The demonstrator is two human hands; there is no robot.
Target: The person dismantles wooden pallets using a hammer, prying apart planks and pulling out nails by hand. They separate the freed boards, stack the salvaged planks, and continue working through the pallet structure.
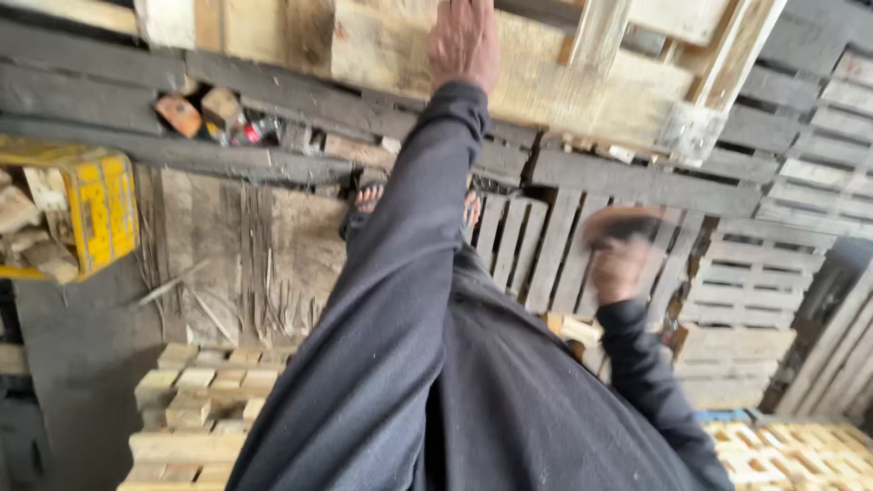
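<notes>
Two hands: left hand (465,41) flat on one pale pallet (546,73), right hand (620,268) gripping one blurred tool (627,221).

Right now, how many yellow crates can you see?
1. The yellow crate sits at the left edge of view, holding wood scraps, well left of the left hand pressed on the pale pallet. Others may be hidden outside the frame.
</notes>
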